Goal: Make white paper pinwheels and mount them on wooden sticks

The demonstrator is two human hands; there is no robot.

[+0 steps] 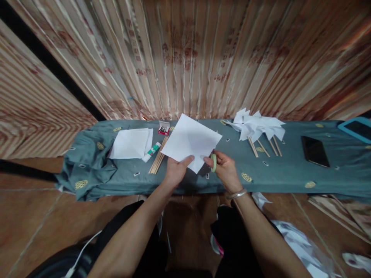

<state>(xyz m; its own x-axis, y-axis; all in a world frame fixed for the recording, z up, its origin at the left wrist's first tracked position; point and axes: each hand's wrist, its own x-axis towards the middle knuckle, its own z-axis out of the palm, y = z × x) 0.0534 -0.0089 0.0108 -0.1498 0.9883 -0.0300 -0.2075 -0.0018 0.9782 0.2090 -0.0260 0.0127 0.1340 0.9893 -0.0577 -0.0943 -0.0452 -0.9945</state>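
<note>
A square white sheet of paper point(191, 137) is held up over the cloth-covered table, turned so one corner points toward me. My left hand point(176, 170) grips its lower left edge, thumb on top and fingers hidden underneath. My right hand point(226, 170) is closed around scissors point(213, 163) with pale green handles, close to the sheet's lower right edge; their blades are mostly hidden. Left of the sheet lie several wooden sticks point(158, 157), a glue stick point(151, 152) and a small red box point(164, 128) of metal pieces. Further left is a stack of white paper point(130, 143).
Several white paper pinwheels point(256, 125) on sticks lie to the right. Beyond them are a black phone point(315, 151) and a blue-framed device point(356, 128). A striped curtain point(185, 58) hangs behind the table point(278, 179). Paper scraps in clear plastic point(301, 247) lie on the floor.
</note>
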